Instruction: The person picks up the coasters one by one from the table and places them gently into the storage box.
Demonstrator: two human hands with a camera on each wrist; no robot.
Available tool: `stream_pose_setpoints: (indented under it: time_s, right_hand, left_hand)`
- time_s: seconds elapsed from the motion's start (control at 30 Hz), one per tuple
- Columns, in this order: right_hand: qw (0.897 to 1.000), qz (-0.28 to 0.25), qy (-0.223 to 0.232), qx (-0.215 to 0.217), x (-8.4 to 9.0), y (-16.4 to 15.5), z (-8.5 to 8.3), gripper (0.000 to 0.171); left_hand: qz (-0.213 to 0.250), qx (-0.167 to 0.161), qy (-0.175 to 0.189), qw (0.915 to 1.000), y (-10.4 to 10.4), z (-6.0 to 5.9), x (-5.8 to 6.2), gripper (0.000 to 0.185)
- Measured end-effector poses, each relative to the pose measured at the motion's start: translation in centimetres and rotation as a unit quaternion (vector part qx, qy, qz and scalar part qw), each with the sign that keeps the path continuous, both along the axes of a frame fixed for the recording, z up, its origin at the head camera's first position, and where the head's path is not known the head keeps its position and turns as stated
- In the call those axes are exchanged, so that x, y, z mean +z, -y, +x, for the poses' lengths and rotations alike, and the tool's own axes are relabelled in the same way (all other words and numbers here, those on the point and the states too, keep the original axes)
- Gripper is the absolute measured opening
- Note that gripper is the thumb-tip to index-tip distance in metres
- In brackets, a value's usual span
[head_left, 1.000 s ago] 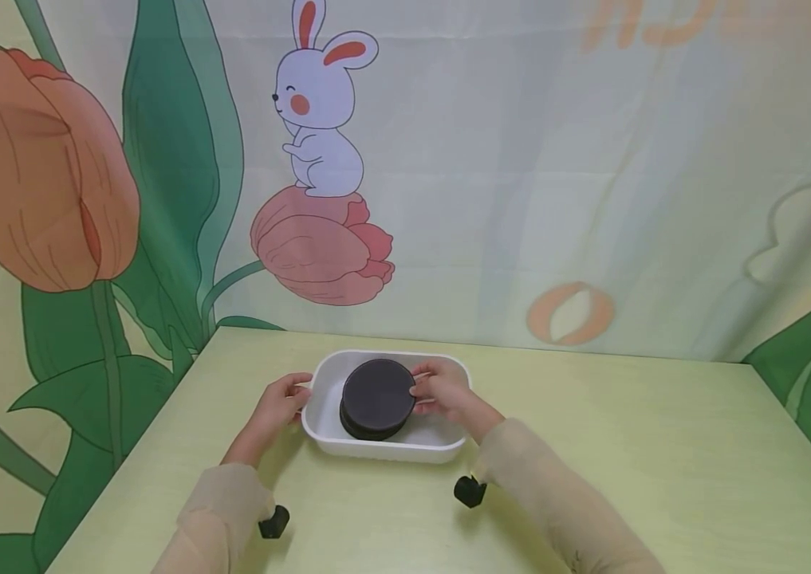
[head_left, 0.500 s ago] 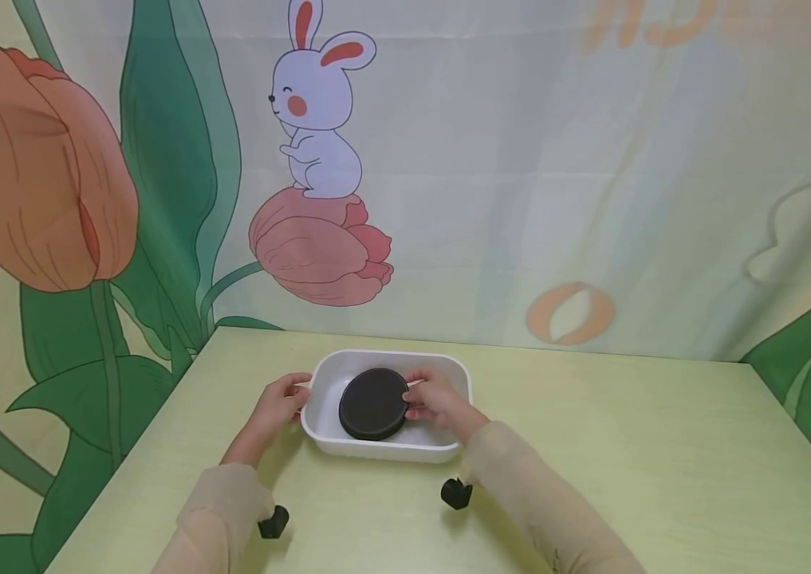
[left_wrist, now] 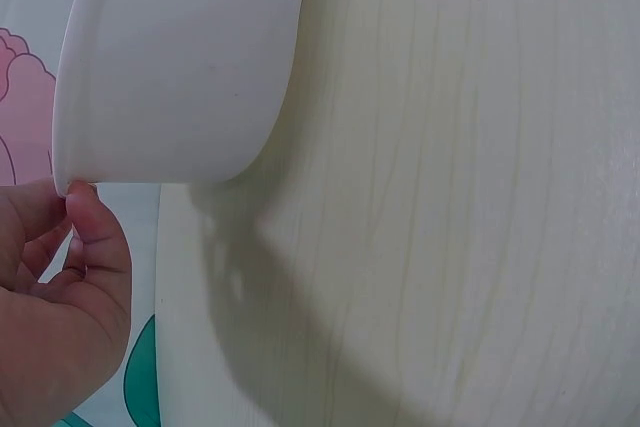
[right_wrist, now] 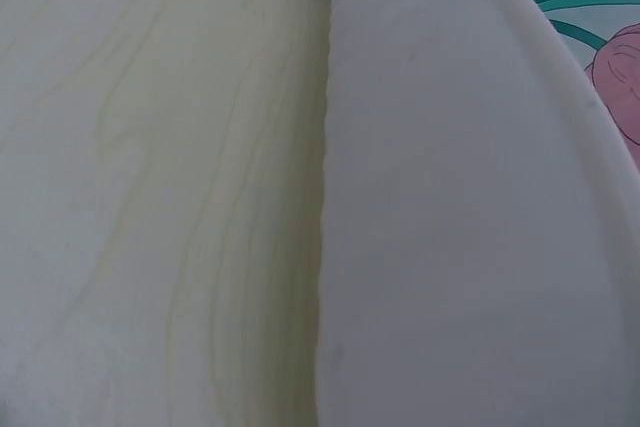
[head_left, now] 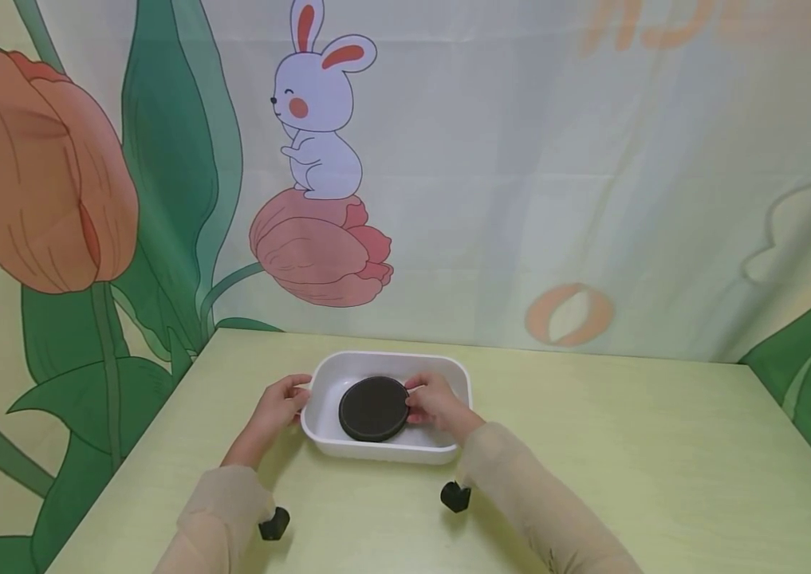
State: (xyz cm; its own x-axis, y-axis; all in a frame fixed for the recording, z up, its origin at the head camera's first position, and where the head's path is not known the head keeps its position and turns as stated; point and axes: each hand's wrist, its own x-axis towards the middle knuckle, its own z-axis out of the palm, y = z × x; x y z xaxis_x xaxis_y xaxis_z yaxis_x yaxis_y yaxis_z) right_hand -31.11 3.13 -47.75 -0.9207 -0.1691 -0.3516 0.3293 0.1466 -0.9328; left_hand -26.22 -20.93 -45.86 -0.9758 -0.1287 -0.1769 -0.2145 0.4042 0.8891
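A white oblong basin (head_left: 391,454) with rounded corners stands on the table. Inside it, left of centre, lies a flat black round disc (head_left: 374,409) with a slightly raised rim. My left hand (head_left: 279,404) pinches the basin's left end at the rim; in the left wrist view, the thumb and fingers of this hand (left_wrist: 70,297) meet at the rim's corner. Reaching in over the basin's near right side, my right hand (head_left: 437,402) holds the disc's right edge between thumb and fingers. The right wrist view shows only the basin's outer wall (right_wrist: 460,207), with the hand hidden.
The pale wooden table (head_left: 627,462) extends to the right and toward me. Behind it hangs a cloth backdrop (head_left: 462,199) printed with a rabbit and tulips. A black wrist device (head_left: 274,524) hangs under the left sleeve, another black device (head_left: 456,497) under the right.
The black disc has come down from a raised, offset position over a dark round shape to lie low in the basin. My right hand moved slightly left with it; the left hand stayed still.
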Motion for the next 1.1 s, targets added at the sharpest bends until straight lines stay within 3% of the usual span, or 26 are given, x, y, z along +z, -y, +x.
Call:
stream_pose_setpoints:
  time_s: [0.77,1.1]
  right_hand:
    - [0.998,0.053,-0.033,-0.003,0.3,-0.1,0.3,0.028]
    - [0.997,0.057,-0.051,0.032,2.6,-1.3,1.4,0.025]
  left_hand:
    - [-0.002,0.000,0.003,1.0000,-0.2,0.0,0.0,0.034]
    - [-0.016,-0.007,-0.005,0.9998,0.2,0.0,0.0,0.034]
